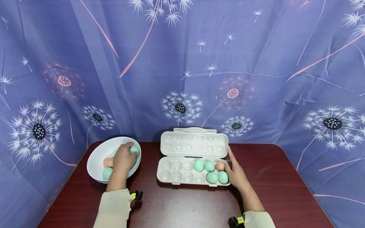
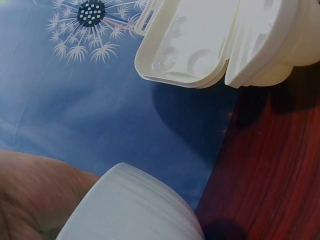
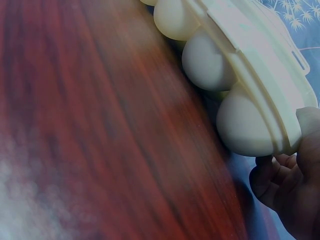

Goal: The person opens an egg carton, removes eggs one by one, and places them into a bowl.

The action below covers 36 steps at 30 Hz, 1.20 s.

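Observation:
In the head view my left hand (image 1: 123,158) reaches into a white bowl (image 1: 95,155), thumb and fingers around a green egg (image 1: 133,149) by its right wall. An orange egg (image 1: 108,162) and another green egg (image 1: 107,174) lie left of the hand, which partly hides the bowl's contents. My right hand (image 1: 237,173) grips the right end of a lidded egg carton (image 1: 188,183), thumb at its rim and fingers curled below in the right wrist view. The carton stands open, with several green eggs (image 1: 212,177) and one orange egg (image 1: 220,166) in its right-hand cups.
The bowl and carton stand apart on a dark red wooden table (image 1: 182,205). A blue curtain (image 1: 182,63) with dandelion prints hangs right behind them. The carton's raised lid (image 1: 195,144) leans back towards it.

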Each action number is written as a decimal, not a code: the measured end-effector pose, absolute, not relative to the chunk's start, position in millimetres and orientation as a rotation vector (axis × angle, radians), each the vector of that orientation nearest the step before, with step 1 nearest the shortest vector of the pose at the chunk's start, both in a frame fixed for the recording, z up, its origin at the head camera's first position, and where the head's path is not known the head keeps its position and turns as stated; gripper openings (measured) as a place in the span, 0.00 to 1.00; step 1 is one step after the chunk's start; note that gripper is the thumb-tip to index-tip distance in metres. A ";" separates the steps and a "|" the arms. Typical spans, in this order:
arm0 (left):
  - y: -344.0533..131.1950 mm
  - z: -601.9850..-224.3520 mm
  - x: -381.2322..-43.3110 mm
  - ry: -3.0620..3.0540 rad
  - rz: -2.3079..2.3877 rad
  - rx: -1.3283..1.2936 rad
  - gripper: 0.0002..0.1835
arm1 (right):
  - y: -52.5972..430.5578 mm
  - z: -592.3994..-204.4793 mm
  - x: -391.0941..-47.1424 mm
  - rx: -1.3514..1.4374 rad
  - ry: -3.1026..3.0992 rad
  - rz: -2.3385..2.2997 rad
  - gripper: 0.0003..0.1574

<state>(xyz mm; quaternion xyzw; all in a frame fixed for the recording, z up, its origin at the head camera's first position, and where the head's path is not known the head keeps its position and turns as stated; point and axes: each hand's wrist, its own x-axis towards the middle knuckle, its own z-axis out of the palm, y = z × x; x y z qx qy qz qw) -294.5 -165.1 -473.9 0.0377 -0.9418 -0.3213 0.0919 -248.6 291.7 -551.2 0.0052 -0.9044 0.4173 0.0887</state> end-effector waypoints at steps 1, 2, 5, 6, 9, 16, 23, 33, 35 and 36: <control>-165.1 -474.6 -294.9 -2.798 -0.952 0.106 0.26 | 291.6 -551.1 -248.7 0.012 -2.692 1.244 0.50; -165.2 -475.4 -295.3 -2.799 -0.950 0.102 0.26 | 291.7 -551.2 -248.6 0.009 -2.694 1.241 0.50; -164.9 -477.1 -295.5 -2.803 -0.950 0.088 0.26 | 291.6 -550.9 -248.0 0.003 -2.700 1.238 0.50; -165.0 -477.8 -295.7 -2.807 -0.947 0.084 0.25 | 291.9 -551.1 -248.0 0.005 -2.698 1.241 0.51; -164.6 -479.1 -296.0 -2.819 -0.938 0.077 0.23 | 292.4 -551.5 -248.2 0.016 -2.689 1.244 0.52; -163.4 -482.4 -296.2 -2.839 -0.907 0.051 0.21 | 292.6 -551.8 -249.0 0.011 -2.699 1.244 0.53; -163.2 -485.3 -295.4 -2.839 -0.868 0.014 0.22 | 292.6 -551.7 -248.6 0.008 -2.700 1.247 0.51; -162.2 -483.3 -295.0 -2.856 -0.907 0.040 0.24 | 292.9 -553.0 -248.2 0.033 -2.682 1.232 0.53; -162.7 -482.8 -294.7 -2.854 -0.904 0.039 0.24 | 292.8 -553.4 -248.7 0.035 -2.675 1.239 0.53; -162.9 -482.8 -294.6 -2.854 -0.902 0.039 0.24 | 292.8 -553.6 -248.9 0.037 -2.672 1.241 0.53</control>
